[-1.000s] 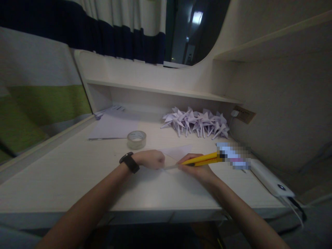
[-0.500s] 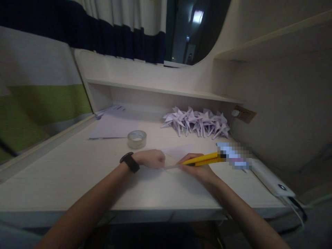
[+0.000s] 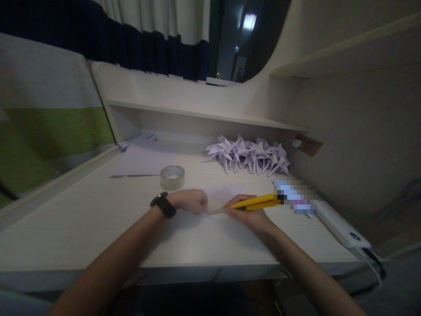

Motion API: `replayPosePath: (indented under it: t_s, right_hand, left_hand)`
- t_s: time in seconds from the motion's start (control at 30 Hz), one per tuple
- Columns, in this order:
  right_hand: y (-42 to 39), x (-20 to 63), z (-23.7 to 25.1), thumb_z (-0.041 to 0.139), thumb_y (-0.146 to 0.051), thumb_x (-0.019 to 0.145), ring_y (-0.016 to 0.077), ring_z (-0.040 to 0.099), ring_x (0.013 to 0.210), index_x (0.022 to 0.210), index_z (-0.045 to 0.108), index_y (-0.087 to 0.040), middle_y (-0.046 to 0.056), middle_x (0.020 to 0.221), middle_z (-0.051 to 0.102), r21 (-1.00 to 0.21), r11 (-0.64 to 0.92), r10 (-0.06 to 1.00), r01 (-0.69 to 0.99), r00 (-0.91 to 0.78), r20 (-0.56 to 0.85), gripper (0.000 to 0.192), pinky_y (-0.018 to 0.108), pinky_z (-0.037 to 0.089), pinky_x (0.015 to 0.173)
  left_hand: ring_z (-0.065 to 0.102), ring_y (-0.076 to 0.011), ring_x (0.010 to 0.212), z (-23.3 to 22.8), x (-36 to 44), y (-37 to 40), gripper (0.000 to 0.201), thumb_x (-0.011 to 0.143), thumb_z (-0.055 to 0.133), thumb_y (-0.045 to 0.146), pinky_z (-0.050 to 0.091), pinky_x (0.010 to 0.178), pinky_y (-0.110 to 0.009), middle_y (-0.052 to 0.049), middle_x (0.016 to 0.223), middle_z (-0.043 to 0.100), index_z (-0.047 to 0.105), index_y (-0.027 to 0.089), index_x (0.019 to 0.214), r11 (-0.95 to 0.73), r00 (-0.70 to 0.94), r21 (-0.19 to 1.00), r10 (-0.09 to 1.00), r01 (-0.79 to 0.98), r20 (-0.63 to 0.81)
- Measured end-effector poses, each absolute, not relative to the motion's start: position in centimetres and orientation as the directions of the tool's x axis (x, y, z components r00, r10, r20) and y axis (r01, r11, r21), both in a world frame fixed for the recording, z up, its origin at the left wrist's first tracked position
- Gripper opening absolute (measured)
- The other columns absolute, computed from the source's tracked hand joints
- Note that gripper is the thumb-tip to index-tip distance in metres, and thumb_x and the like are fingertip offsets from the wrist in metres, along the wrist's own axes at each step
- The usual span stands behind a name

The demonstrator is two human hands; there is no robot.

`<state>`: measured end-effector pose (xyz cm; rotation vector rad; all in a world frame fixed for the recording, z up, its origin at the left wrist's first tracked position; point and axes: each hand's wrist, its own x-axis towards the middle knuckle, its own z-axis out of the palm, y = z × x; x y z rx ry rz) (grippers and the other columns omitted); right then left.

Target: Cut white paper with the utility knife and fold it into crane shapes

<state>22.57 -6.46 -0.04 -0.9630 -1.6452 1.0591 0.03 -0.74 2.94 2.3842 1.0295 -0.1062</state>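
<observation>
the left hand [image 3: 191, 201] was closed, pinning a folded pale paper sheet [image 3: 221, 193] flat; the right hand [image 3: 247, 212] gripped a yellow utility knife [image 3: 253, 202], best drawn steadily along the fold.

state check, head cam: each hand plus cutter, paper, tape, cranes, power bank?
left hand: fist, pressing the paper down
right hand: closed on the utility knife
utility knife: held low, tip at the paper
paper: flat on the desk, pinned by the hand
tape roll: lying flat, untouched
paper cranes: folded, piled at the back
power bank: cable plugged in
</observation>
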Motion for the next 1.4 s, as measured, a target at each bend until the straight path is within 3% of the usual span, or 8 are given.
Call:
replayPosePath:
  t_s: [0.3, 0.43, 0.53, 0.67, 0.8, 1.03, 1.23, 1.4]
  right_hand:
    - [-5.9, 22.8, 0.1, 0.085, -0.027, 0.055, 0.0173, 0.064, 0.071, 0.075, 0.073, -0.02, 0.004, 0.079, 0.072, -0.97, 0.237, 0.953, -0.049, -0.182, 0.242, 0.024, 0.028, 0.053, 0.066]
    - [-5.2, 23.8, 0.6, 0.084, -0.034, 0.057, 0.0196, 0.066, 0.079, 0.078, 0.072, -0.02, 0.004, 0.084, 0.072, -0.943, 0.219, 0.966, -0.25, -0.083, 0.247, 0.027, 0.032, 0.057, 0.071]
    - [-4.7, 24.4, 1.0, 0.079, -0.044, 0.063, 0.0173, 0.065, 0.068, 0.072, 0.069, -0.019, 0.004, 0.074, 0.07, -0.908, 0.213, 0.976, -0.361, 0.045, 0.211, 0.029, 0.028, 0.059, 0.06]
    - [-4.3, 24.6, 0.9, 0.075, -0.046, 0.068, 0.0126, 0.059, 0.05, 0.065, 0.065, -0.016, 0.003, 0.063, 0.065, -0.913, 0.136, 0.989, -0.385, 0.103, 0.104, 0.031, 0.021, 0.053, 0.042]
    - [-4.0, 24.4, 0.2, 0.072, -0.046, 0.072, 0.0124, 0.058, 0.047, 0.065, 0.064, -0.016, 0.003, 0.062, 0.065, -0.929, 0.054, 0.997, -0.365, 0.066, 0.032, 0.032, 0.022, 0.052, 0.041]
    - [-3.8, 24.3, -0.5, 0.074, -0.046, 0.071, 0.0111, 0.057, 0.047, 0.067, 0.065, -0.015, 0.004, 0.064, 0.066, -0.946, 0.048, 0.998, -0.319, 0.049, 0.034, 0.033, 0.02, 0.051, 0.04]
    - [-4.2, 24.5, 0.0, 0.083, -0.035, 0.062, 0.0162, 0.066, 0.07, 0.076, 0.066, -0.018, 0.003, 0.078, 0.07, -0.91, 0.17, 0.985, -0.377, 0.059, 0.16, 0.028, 0.026, 0.06, 0.061]
    - [-3.9, 24.6, 0.0, 0.082, -0.038, 0.064, 0.0151, 0.066, 0.068, 0.077, 0.066, -0.017, 0.003, 0.079, 0.07, -0.907, 0.195, 0.98, -0.373, 0.116, 0.163, 0.029, 0.025, 0.06, 0.06]
  left_hand:
    - [0.053, -0.0144, 0.061, 1.7, 0.1, -0.8, 0.023, 0.078, 0.047, 0.026, 0.035, 0.053, -0.025, -0.008, 0.076, 0.068, 0.066, 0.014, 0.078, -0.682, 0.737, 0.3, 0.664, 0.666, -0.128]
    - [0.056, -0.0139, 0.058, 1.9, -0.2, -0.6, 0.02, 0.08, 0.046, 0.023, 0.039, 0.054, -0.025, -0.006, 0.069, 0.068, 0.063, 0.014, 0.077, -0.616, 0.717, 0.418, 0.684, 0.668, -0.135]
    - [0.059, -0.013, 0.058, 2.1, -0.3, -0.6, 0.016, 0.08, 0.047, 0.02, 0.043, 0.056, -0.023, -0.005, 0.071, 0.068, 0.061, 0.014, 0.084, -0.512, 0.668, 0.573, 0.74, 0.639, -0.083]
    - [0.063, -0.0145, 0.064, 1.9, 0.1, -0.4, 0.026, 0.08, 0.053, 0.024, 0.048, 0.057, -0.025, -0.007, 0.081, 0.069, 0.058, 0.012, 0.103, -0.409, 0.627, 0.784, 0.779, 0.468, 0.032]
    - [0.065, -0.0155, 0.071, 2.0, 0.7, -0.5, 0.035, 0.081, 0.058, 0.03, 0.052, 0.061, -0.027, -0.011, 0.09, 0.069, 0.058, 0.011, 0.11, -0.218, 0.581, 0.94, 0.813, 0.261, 0.028]
    - [0.065, -0.0145, 0.072, 2.4, 0.7, -1.0, 0.038, 0.079, 0.065, 0.031, 0.046, 0.057, -0.023, -0.014, 0.099, 0.07, 0.06, 0.012, 0.111, -0.1, 0.539, 0.987, 0.842, 0.126, 0.016]
    - [0.06, -0.0139, 0.073, 1.8, 0.5, -0.6, 0.036, 0.086, 0.057, 0.038, 0.042, 0.058, -0.024, -0.013, 0.099, 0.07, 0.064, 0.011, 0.109, -0.154, 0.489, 0.97, 0.871, 0.186, 0.045]
    - [0.059, -0.0149, 0.071, 2.3, 0.7, -0.7, 0.034, 0.082, 0.061, 0.032, 0.043, 0.06, -0.026, -0.01, 0.093, 0.071, 0.067, 0.012, 0.108, -0.255, 0.452, 0.924, 0.886, 0.285, 0.105]
